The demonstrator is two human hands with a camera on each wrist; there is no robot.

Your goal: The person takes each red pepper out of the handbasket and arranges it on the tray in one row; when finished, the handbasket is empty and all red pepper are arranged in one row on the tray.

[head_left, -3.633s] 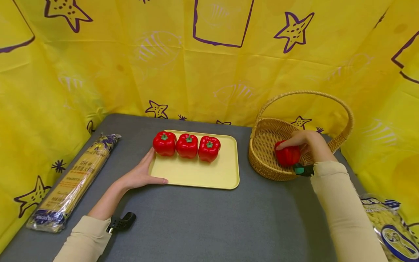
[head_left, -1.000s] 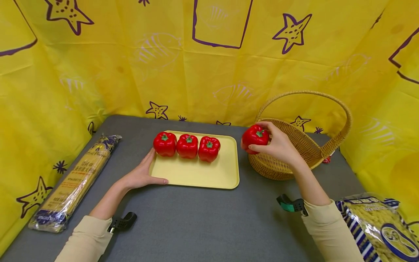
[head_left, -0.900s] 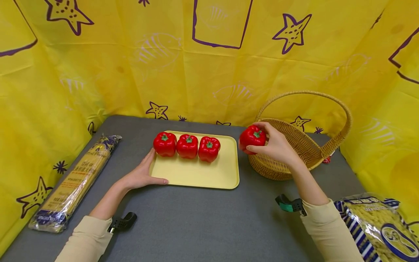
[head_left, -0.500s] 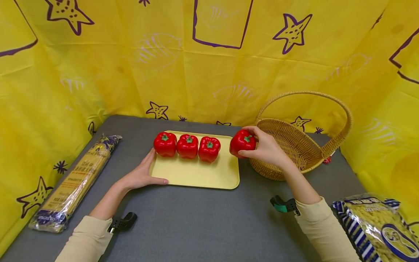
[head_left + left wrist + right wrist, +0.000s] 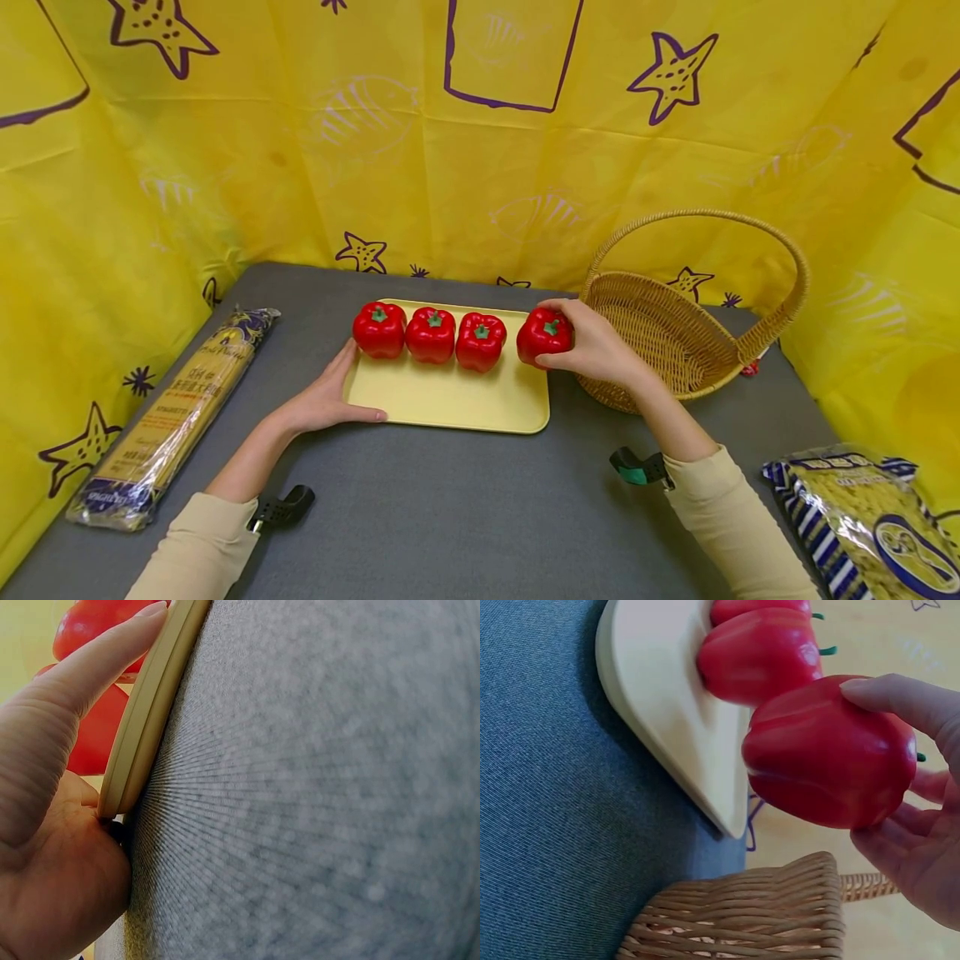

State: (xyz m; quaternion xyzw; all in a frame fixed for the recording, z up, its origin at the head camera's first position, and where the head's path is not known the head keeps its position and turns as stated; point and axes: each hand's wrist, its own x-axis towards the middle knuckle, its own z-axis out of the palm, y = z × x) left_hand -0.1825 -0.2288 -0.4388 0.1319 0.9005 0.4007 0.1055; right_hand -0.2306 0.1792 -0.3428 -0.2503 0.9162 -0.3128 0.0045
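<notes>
Between the thumb and fingers of my right hand (image 5: 596,346) is a red bell pepper (image 5: 543,336) with a green stem. It hangs at the right end of the pale yellow tray (image 5: 450,404); the right wrist view shows it held above the tray's level. Along the tray's back half stand three more red peppers in a row, the nearest being the right-hand pepper (image 5: 481,342). My left hand (image 5: 326,400) rests at the tray's front-left corner, fingers along the left edge. In the left wrist view its straight thumb (image 5: 82,667) lies against the rim.
A wicker basket (image 5: 667,333) with a tall arched handle stands right of the tray, its visible inside bare. A spaghetti packet (image 5: 176,417) lies at the left, and a pasta bag (image 5: 862,517) at the front right. A yellow patterned cloth (image 5: 420,167) hangs behind the grey table.
My right hand has lifted the pepper out of the basket and carried it left, past the basket's rim to the tray's right end. The left hand and the tray have stayed put.
</notes>
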